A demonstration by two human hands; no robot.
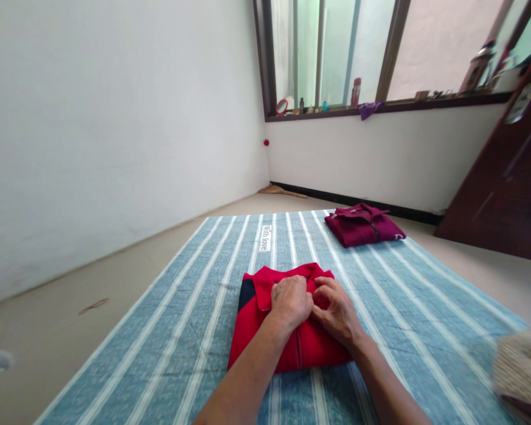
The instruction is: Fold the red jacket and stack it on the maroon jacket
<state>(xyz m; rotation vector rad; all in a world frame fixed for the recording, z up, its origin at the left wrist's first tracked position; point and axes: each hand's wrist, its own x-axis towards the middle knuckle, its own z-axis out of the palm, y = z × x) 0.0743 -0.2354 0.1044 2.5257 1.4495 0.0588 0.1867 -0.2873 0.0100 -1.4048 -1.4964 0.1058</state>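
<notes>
A red jacket [265, 342] with a dark navy shoulder patch lies folded into a rectangle in the middle of the striped cloth, its collar facing away from me. My left hand [291, 300] is closed at the collar, fingers curled onto the fabric near the zipper. Just to its right, my right hand [336, 308] pinches the other side of the collar with thumb and fingers. The two hands nearly touch over the zipper line, and they cover part of the collar.
A folded maroon jacket [365, 225] sits at the far right of the blue-and-white striped cloth [186, 295]. At the right edge is a beige woven item [524, 366]. Farther off are a broom [283, 190], a dark red door [504, 177] and a window sill [327, 112] with several bottles.
</notes>
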